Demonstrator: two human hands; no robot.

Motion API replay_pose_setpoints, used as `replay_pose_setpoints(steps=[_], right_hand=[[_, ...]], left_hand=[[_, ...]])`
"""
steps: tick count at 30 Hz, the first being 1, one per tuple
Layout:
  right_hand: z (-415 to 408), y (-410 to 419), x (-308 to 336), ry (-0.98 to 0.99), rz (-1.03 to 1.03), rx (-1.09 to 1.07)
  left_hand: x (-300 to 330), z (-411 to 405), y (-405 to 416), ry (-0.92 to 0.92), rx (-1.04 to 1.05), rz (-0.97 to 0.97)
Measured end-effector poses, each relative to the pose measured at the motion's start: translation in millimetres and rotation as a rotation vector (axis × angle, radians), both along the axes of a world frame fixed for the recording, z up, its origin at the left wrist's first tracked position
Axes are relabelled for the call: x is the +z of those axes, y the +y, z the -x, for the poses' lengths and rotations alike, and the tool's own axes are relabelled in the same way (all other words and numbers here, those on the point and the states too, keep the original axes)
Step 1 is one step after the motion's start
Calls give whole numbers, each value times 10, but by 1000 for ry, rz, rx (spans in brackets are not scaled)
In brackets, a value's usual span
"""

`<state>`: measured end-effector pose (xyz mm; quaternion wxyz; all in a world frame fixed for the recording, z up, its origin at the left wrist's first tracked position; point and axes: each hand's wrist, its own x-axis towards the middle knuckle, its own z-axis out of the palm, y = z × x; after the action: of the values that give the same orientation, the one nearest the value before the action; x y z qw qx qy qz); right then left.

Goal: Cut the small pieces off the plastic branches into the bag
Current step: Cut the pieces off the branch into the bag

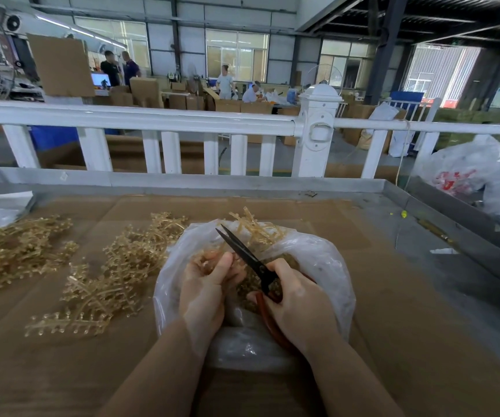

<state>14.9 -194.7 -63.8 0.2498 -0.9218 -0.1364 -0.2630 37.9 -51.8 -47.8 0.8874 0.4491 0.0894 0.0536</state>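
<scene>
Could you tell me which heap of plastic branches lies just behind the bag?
The small heap at the bag's far rim, beyond the scissors' tips; the other heaps lie to its left.

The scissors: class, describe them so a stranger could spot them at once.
On the cardboard-covered table, find the clear plastic bag nearest the camera. Above its mouth, the right hand grips the black-bladed, red-handled scissors, the only dark metal among pale golden plastic branches.

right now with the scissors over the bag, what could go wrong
1. The left hand holds a branch piece right beside the blades of the scissors, so a cut could nick a fingertip.
2. The blade tips point at the far wall of the plastic bag and might snag or pierce it.
3. The right hand works above the bag's open mouth; cut bits may still spring out onto the cardboard.
</scene>
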Motion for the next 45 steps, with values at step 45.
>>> replay_pose_setpoints(steps=[45], right_hand=[[19, -24, 16, 57, 20, 2]], left_hand=[[18, -38, 63, 63, -43, 275]])
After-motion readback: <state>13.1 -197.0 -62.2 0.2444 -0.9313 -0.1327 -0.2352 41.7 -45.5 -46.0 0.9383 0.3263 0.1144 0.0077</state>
